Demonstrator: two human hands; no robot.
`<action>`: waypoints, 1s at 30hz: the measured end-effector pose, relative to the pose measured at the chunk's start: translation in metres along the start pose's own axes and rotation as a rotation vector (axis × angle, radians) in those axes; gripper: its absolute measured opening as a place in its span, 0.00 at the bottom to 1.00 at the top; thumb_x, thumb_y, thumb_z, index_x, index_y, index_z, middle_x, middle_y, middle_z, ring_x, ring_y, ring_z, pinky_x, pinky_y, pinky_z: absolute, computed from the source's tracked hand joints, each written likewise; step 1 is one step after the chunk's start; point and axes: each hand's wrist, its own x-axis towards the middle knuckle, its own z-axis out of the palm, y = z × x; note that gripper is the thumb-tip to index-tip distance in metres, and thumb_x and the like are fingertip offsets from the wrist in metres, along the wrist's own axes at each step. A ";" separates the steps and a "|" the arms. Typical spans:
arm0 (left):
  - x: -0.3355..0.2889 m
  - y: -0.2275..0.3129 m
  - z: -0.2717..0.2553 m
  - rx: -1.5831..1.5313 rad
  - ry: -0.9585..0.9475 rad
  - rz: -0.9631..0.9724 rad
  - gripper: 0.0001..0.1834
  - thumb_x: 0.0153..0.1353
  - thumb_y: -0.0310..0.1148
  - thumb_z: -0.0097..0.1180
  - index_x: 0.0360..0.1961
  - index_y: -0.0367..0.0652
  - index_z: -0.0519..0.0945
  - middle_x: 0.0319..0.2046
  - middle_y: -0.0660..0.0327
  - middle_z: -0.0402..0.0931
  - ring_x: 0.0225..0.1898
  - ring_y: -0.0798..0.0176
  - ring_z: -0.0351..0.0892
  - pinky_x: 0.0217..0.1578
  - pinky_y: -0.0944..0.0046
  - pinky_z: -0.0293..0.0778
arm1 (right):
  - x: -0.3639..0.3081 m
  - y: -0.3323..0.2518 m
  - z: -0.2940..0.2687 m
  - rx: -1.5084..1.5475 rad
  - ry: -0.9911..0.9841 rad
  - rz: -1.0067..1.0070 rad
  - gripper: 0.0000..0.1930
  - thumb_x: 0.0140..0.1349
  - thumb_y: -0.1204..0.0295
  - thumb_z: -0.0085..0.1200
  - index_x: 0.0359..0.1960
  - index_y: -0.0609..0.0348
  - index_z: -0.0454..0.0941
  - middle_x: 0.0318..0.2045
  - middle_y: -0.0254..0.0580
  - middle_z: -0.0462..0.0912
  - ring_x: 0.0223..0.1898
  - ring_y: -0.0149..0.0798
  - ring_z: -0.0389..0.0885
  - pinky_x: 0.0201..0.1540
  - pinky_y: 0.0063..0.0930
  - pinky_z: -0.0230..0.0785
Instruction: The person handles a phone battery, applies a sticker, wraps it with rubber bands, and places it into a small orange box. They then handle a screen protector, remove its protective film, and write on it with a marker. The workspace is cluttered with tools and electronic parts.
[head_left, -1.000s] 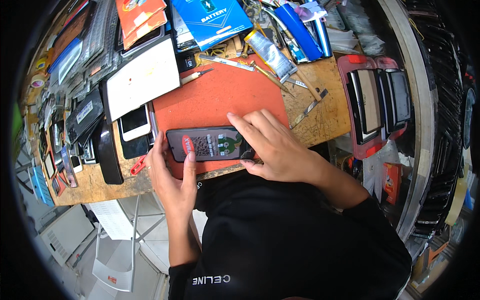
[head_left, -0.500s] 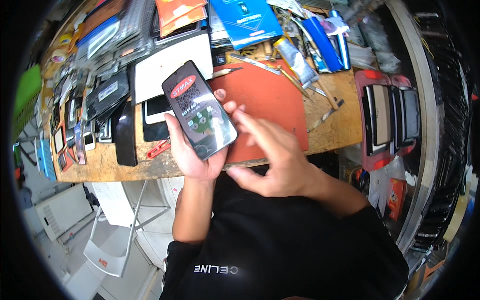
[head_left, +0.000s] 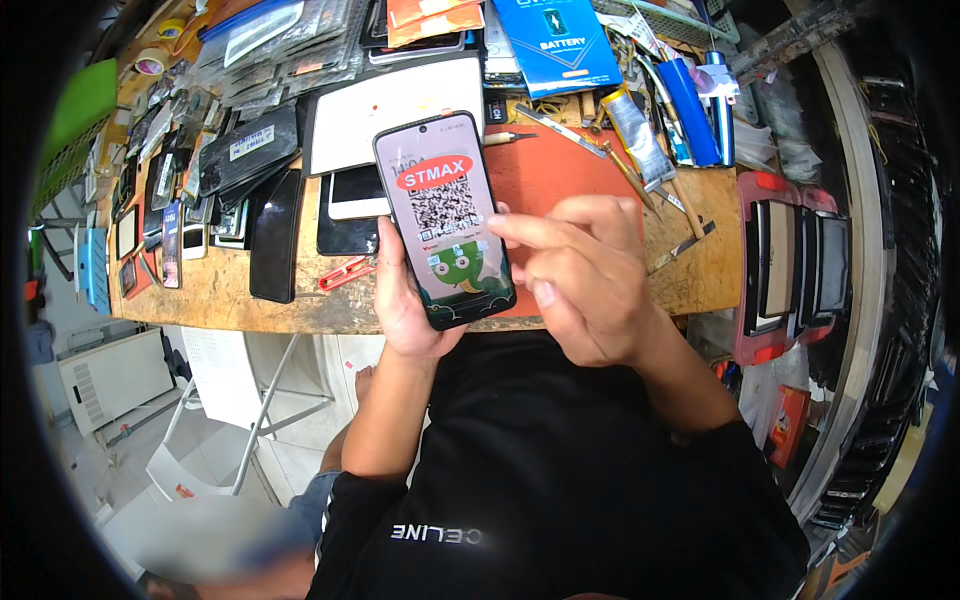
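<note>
My left hand [head_left: 408, 318] is closed around a smartphone [head_left: 458, 272], cradling it from below with the thumb along its left edge. The phone's screen is lit and faces up, with a red oval sticker over the top part, a square code and a green cartoon creature on the display. My right hand [head_left: 592, 275] holds nothing; its index finger points at the screen's right edge and the other fingers are bent. Whether that fingertip touches the glass I cannot tell. Both hands are above the front of an orange-red mat [head_left: 560, 180].
Beyond the phone lie a white panel [head_left: 345, 130] and a blue packet [head_left: 560, 50]. Phones and parts crowd the wooden bench's left, including a black phone [head_left: 275, 235]. Tools and a yellow-grey tube [head_left: 640, 135] lie right. A person [head_left: 235, 545], partly blurred, is at lower left.
The phone is now more upright in view and its display has brightened. My right index finger has come to the screen's right side. The person at lower left has come into view.
</note>
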 end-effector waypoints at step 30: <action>-0.002 -0.016 0.000 0.177 0.066 -0.010 0.46 0.80 0.69 0.28 0.74 0.36 0.66 0.62 0.43 0.78 0.54 0.47 0.86 0.50 0.47 0.88 | -0.027 -0.028 0.016 0.019 0.053 -0.044 0.07 0.55 0.71 0.65 0.34 0.55 0.81 0.53 0.39 0.88 0.43 0.41 0.82 0.45 0.41 0.65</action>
